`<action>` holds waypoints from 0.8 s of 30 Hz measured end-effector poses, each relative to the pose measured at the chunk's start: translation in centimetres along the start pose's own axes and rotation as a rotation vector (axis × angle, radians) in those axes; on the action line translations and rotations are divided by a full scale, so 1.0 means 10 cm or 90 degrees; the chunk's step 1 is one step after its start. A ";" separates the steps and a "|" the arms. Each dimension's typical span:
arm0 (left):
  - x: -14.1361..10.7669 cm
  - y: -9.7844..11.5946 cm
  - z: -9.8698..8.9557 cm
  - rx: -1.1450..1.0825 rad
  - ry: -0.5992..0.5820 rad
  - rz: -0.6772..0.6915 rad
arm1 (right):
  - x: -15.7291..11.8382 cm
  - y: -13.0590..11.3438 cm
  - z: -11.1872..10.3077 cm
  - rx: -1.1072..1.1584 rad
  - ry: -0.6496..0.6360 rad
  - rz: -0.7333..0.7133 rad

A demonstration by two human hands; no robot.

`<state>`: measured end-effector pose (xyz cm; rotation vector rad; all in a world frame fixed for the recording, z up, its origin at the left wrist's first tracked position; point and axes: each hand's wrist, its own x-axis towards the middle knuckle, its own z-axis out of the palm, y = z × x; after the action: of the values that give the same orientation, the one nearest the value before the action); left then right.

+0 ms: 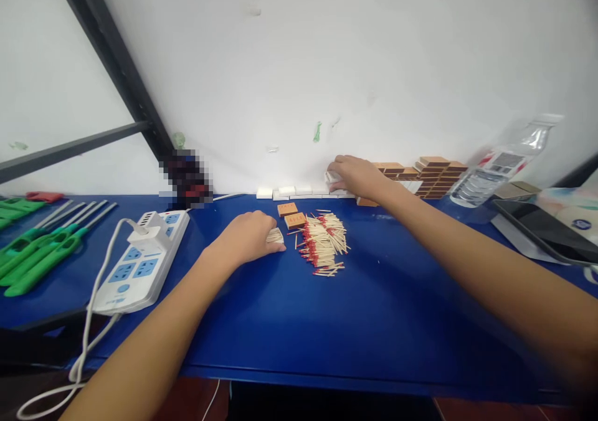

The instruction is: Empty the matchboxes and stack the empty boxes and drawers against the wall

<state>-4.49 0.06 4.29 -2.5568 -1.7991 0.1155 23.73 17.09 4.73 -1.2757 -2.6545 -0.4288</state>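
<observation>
While the left hand (245, 237) pinches a match-filled tray (275, 236) between thumb and fingers, the right hand (355, 175) reaches farther forward, close to the wall (289, 66), fingers and thumb closed on a white box (331, 177). Only one end of that box shows; the fingers cover the rest, and its contents cannot be made out. Much of the match-filled tray sits out of sight within the left hand's grip; pale sticks show at its open side.

A low row of white trays (287, 192) runs along the wall from beyond the left hand toward the right hand, which hides part of its far end. Two orange matchboxes (294, 222) lie just right of the left hand, print too small to read. Beside them, between the hands and nearer the body than the right one, loose matches (324, 240) spread in a heap on the blue table (327, 334), red heads mostly to the left.

Right of the right hand: stacked boxes (434, 175), partly blocked by hand and forearm; then a clear bottle (499, 162) and a dark phone (551, 228). Left of the left hand: a power strip (152, 262) and green-handled tools (42, 259), some cut off by the frame edge. A pixelated patch masks an object beyond them.
</observation>
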 end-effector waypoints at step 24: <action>-0.02 0.04 0.03 0.028 0.024 0.017 | 0.21 -0.30 0.15 -0.051 0.041 -0.089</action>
<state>-4.22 -0.29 3.95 -2.5358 -1.7314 0.1045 20.07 17.32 3.32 -1.0807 -2.7068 -0.5906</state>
